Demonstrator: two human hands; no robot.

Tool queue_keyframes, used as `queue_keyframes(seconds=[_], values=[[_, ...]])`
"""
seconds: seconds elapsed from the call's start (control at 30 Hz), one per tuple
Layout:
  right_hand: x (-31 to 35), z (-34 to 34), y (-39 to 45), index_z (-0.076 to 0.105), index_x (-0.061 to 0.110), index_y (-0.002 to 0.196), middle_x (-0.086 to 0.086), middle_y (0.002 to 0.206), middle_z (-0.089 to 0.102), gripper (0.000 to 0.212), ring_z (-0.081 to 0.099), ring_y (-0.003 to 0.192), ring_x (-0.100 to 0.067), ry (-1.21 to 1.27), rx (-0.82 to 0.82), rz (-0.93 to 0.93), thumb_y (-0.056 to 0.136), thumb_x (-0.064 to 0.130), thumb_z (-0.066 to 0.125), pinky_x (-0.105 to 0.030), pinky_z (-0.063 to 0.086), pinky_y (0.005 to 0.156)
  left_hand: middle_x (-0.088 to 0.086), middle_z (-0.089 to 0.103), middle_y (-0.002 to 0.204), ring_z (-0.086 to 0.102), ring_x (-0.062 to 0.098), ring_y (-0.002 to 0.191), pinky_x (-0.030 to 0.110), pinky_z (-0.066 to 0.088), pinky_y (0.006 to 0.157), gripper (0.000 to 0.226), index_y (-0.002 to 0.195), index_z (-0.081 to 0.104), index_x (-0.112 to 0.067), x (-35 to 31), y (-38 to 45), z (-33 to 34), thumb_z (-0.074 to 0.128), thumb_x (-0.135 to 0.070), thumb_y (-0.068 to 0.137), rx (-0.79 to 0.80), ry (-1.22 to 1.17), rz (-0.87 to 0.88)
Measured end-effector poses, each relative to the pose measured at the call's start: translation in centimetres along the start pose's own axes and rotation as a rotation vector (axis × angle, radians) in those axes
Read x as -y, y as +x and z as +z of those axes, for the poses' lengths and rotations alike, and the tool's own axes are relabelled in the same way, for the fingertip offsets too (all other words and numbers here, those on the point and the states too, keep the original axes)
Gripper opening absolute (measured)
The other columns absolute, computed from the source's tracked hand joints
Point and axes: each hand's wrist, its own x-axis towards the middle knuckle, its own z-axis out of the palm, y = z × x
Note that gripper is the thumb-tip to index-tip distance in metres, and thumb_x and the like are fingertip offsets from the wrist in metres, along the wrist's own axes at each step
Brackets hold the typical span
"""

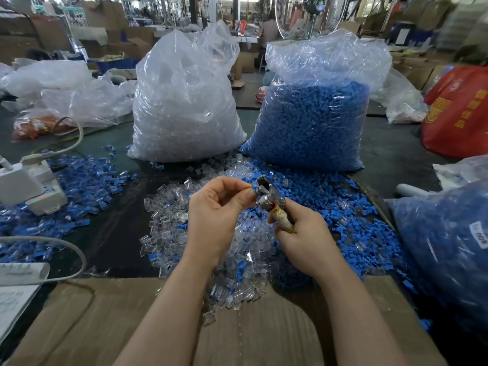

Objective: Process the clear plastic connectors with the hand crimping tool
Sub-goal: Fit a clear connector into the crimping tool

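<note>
I see the crimping tool as a small metal piece with a dark open-looking head at the far end and a yellowish wrapped handle, tilted up toward the left. My right hand grips the handle, fingers curled round it. My left hand sits just left of the tool head, fingertips pinched together against it; whether a connector sits between them I cannot tell. Beneath both hands, the clear plastic connectors lie heaped on the dark desk, small see-through caps mixed with blue pieces on the right
</note>
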Motion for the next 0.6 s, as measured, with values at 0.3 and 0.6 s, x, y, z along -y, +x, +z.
queue_keyframes(seconds=[0.3, 0.6], values=[[0.3, 0.2, -0.1, 0.055, 0.024, 0.083, 0.002, 0.065, 0.058, 0.017, 0.052, 0.062, -0.019, -0.054, -0.036, -0.013, 0.069, 0.029, 0.045, -0.047, 0.047, 0.059, -0.003, 0.073, 0.073, 0.069, 0.003, 0.068, 0.013, 0.053, 0.065, 0.01, 0.084, 0.07, -0.008, -0.3, 0.1, -0.3, 0.072, 0.001, 0.084, 0.01, 0.025, -0.016], [-1.2, -0.4, 0.3, 0.05, 0.029, 0.09, 0.008, 0.075, 0.057, 0.009, 0.052, 0.07, -0.019, -0.222, -0.228, -0.022, 0.087, 0.025, 0.056, -0.041, 0.043, 0.062, 0.006, 0.075, 0.079, 0.072, 0.01, 0.066, 0.017, 0.055, 0.057, 0.011, 0.098, 0.068, -0.008, -0.2, 2.3, -5.5, 0.067, -0.005, 0.088, -0.542, -0.475, -0.452]])
